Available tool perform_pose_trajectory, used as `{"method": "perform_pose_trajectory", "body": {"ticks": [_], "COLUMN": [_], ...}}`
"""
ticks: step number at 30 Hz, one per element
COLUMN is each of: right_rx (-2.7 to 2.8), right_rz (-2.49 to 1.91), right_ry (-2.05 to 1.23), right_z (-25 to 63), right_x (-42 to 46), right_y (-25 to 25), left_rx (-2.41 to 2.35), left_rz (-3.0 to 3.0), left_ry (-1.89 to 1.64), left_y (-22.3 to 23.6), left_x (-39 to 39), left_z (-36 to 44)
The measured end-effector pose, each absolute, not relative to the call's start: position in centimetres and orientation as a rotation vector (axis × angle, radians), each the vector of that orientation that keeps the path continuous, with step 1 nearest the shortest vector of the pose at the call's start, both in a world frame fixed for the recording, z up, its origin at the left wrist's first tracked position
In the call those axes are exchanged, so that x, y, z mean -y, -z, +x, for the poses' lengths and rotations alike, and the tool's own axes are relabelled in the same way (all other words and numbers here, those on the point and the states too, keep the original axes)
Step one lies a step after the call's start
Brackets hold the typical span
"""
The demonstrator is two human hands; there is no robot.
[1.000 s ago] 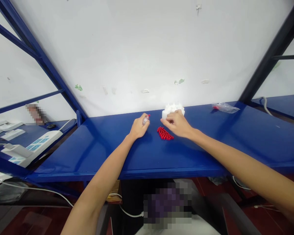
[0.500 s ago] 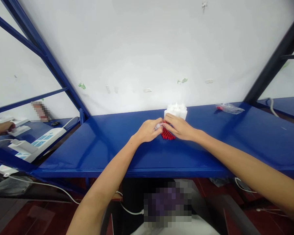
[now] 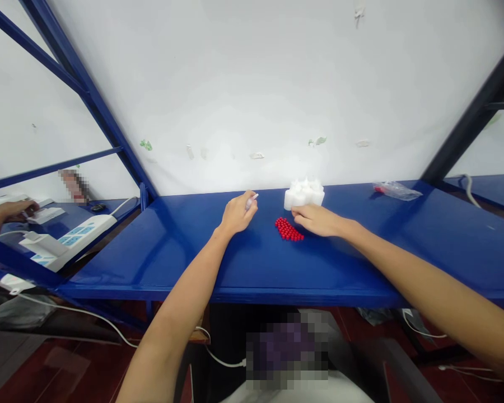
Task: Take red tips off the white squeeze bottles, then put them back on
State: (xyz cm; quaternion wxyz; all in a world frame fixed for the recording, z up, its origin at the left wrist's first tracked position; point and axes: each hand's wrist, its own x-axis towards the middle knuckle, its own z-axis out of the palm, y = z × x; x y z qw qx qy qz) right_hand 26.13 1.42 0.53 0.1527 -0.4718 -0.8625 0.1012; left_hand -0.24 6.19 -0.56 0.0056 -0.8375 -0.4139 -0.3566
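My left hand (image 3: 237,213) is closed around a small white dropper bottle (image 3: 248,205), whose pointed tip sticks out above the fingers to the upper right. Just right of the table's middle lies a flat cluster of small red caps (image 3: 289,230). My right hand (image 3: 317,219) is beside the caps, thumb and fingers drawn together at its left end. Whatever those fingers hold, if anything, is hidden. Right behind that hand stands a tight group of several white dropper bottles (image 3: 304,193), upright with pointed tips.
A clear plastic bag (image 3: 398,191) with something red in it lies at the back right of the blue table (image 3: 185,246). At the left are a white power strip (image 3: 75,239) and another person's hand (image 3: 19,212). Blue metal posts (image 3: 105,117) and a white wall bound the table.
My hands were together over the red caps and have moved apart. The left went left and up with the dropper bottle; the right shifted slightly right, uncovering the caps.
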Motion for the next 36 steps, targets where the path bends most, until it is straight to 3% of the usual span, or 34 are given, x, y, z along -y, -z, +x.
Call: {"method": "perform_pose_trajectory", "body": {"ticks": [7, 36], "right_rx": [2.593, 2.496], "right_rz": [-1.577, -1.411], "right_ry": [-0.174, -0.208], "right_z": [26.3, 25.4], "right_x": [-2.0, -2.7], "right_y": [0.3, 1.7], "left_rx": [1.405, 1.416], "left_rz": [-2.689, -2.755], "left_ry": [1.088, 1.048], "left_y": [1.2, 1.8], "left_x": [-6.6, -6.9], "left_z": [-0.3, -0.3]}}
